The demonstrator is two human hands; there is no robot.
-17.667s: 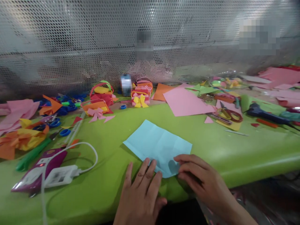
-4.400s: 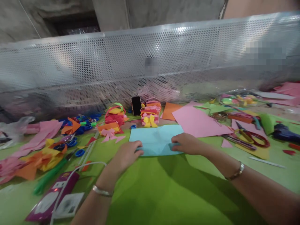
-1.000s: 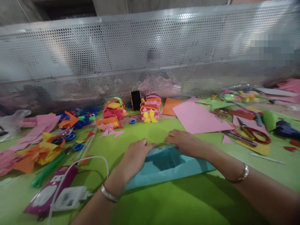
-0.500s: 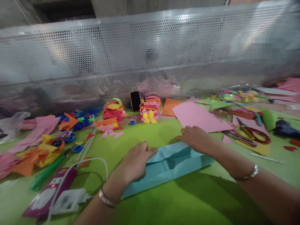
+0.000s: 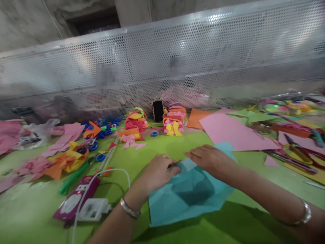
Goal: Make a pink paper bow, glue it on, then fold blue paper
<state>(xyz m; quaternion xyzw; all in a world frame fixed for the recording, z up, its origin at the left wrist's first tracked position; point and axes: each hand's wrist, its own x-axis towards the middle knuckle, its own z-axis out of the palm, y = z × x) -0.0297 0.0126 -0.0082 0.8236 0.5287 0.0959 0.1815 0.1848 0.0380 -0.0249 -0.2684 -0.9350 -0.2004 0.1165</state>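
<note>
A creased sheet of light blue paper [image 5: 188, 200] lies opened out in front of me, its near edge raised a little. My left hand [image 5: 161, 173] has its fingers curled and its thumb on the paper's far left part, closed on it. Over the far right part rests my right hand [image 5: 213, 161], fingers bent together and gripping the paper; its fingertips are partly hidden. One corner of the sheet shows beyond the right hand.
A perforated metal screen [image 5: 142, 64] closes off the back. Small paper bags with bows [image 5: 174, 123] and a phone [image 5: 158, 111] stand before it. At left lie a purple power strip [image 5: 76, 198] and white adapter [image 5: 92, 209]; at right, pink paper [image 5: 225, 130] and scissors [image 5: 299, 152].
The blue paper has gone from a folded, narrow strip to a wider opened sheet, its near part spread toward me. Both hands stay at its far side. The view has turned left.
</note>
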